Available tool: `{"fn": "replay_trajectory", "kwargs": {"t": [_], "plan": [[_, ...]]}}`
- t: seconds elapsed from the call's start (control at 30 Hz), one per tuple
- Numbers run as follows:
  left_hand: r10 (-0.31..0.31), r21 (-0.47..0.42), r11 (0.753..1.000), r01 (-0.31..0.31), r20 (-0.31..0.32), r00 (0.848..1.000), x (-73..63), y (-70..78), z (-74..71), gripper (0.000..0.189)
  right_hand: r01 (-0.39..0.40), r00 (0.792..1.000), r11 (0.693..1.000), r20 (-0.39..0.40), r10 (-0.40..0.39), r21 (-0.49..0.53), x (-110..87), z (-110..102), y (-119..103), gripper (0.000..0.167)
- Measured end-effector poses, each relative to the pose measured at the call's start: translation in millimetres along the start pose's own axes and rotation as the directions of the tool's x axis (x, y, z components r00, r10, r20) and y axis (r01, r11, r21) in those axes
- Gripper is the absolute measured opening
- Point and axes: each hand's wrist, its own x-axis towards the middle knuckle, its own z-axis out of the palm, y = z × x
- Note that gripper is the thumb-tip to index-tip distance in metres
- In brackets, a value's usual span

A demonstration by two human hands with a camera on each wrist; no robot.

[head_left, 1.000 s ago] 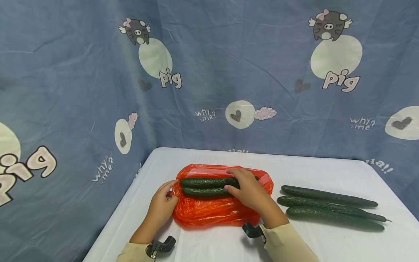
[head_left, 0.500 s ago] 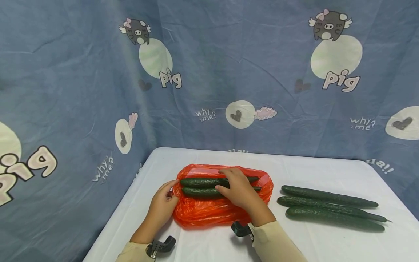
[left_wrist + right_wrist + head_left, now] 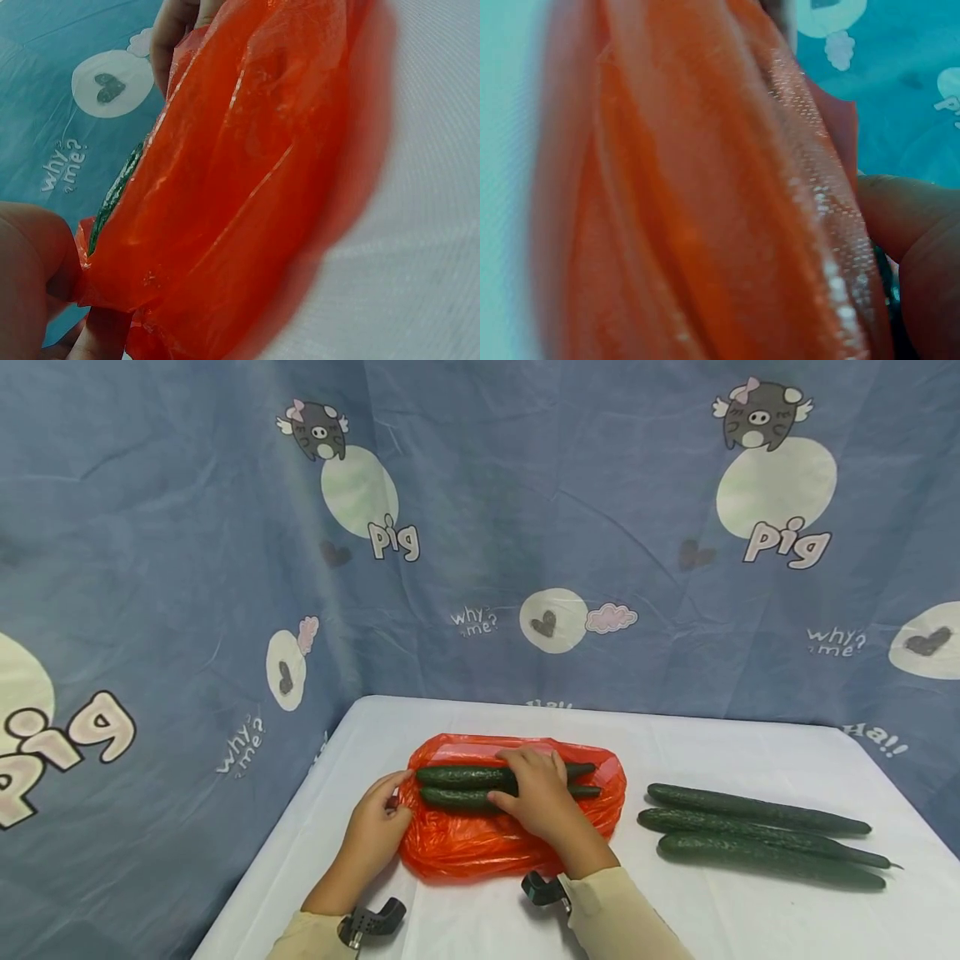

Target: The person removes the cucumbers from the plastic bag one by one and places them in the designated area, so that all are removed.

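Observation:
A red plastic bag [image 3: 487, 847] lies on the table, with two dark green cucumbers, a far one [image 3: 461, 777] and a near one [image 3: 457, 798], side by side on it. My left hand [image 3: 375, 827] pinches the bag's left edge between thumb and fingers, as the left wrist view also shows. Across both cucumbers lies my right hand [image 3: 540, 793]. Its thumb is at the near side and its fingers curl over the far side; the palm hides their middle. In the right wrist view, the bag [image 3: 705, 187] covers most of the cucumbers beside my thumb [image 3: 930, 247].
Three more cucumbers [image 3: 765, 839] lie in a loose row on the white table [image 3: 750, 918], right of the bag. Behind and left of the table hangs a blue printed cloth [image 3: 465, 468].
My right hand has slid left along the two cucumbers, baring their right ends, and its fingers look more bent. My left hand keeps its place at the bag's edge.

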Motion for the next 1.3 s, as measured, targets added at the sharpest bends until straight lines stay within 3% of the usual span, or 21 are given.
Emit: {"fn": "replay_trajectory", "kwargs": {"t": [0.2, 0.4, 0.73, 0.93, 1.3], "plan": [[-0.024, 0.001, 1.000, 0.024, 0.028, 0.999, 0.6, 0.9, 0.1, 0.059, -0.035, 0.999, 0.999, 0.021, 0.036, -0.041, -1.2, 5.0, 1.4, 0.074], [-0.014, 0.002, 1.000, 0.014, 0.019, 1.000, 0.5, 0.8, -0.8, 0.059, -0.048, 0.999, 0.993, -0.016, 0.047, -0.106, 1.1, 14.2, -0.2, 0.075], [-0.002, -0.002, 1.000, 0.002, 0.023, 1.000, -0.6, 0.8, -1.5, 0.059, -0.069, 0.988, 0.992, -0.142, 0.055, -0.101, 1.8, 23.7, -2.1, 0.053], [0.004, -0.003, 1.000, -0.004, 0.028, 1.000, 1.6, 3.3, -1.2, 0.059, -0.054, 0.981, 0.993, -0.189, 0.033, -0.103, 1.4, 19.9, -1.3, 0.045], [-0.001, -0.006, 1.000, 0.001, 0.020, 1.000, 0.8, 3.3, -0.5, 0.058, -0.006, 0.984, 0.994, -0.180, -0.015, -0.112, -3.9, 14.4, 2.4, 0.048]]}}
